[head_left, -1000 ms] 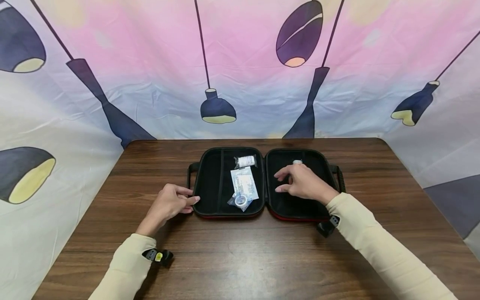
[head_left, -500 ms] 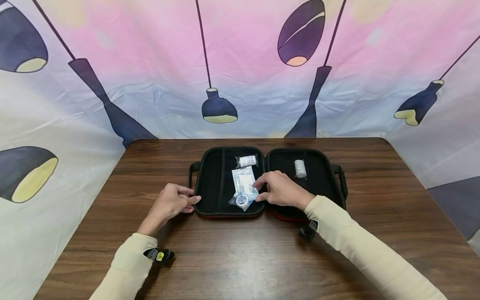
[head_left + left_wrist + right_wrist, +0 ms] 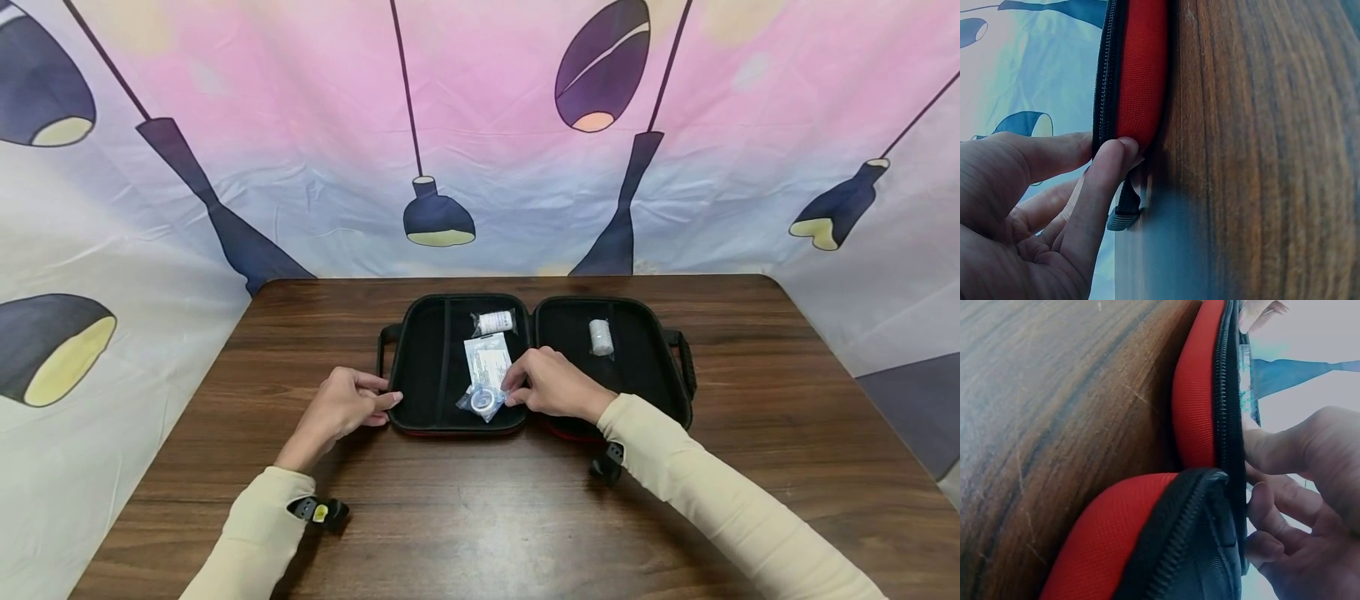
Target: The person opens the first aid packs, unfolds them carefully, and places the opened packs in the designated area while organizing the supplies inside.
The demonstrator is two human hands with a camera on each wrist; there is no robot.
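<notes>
1. The case lies unfolded on the counter, its two halves side by side with their black linings facing up, presumably so I can get at everything in it.
2. My left hand grips the case by the near part of its left edge, with digits against the zip and the red shell. I judge this keeps the case from sliding.
3. My right hand reaches over the case's hinge into its left half, thumb and forefinger bent at the bagged ring. I can't tell whether they have pinched the plastic; reaching in low probably suits something so small and flat.
4. The bagged ring lies in the near part of the case's left half, overlapping the near end of the printed packet.
5. Beyond the packet, by the case's far edge, sits a wrapped labelled roll.
6. A white roll lies in the case's right half, separate from the rest.
</notes>
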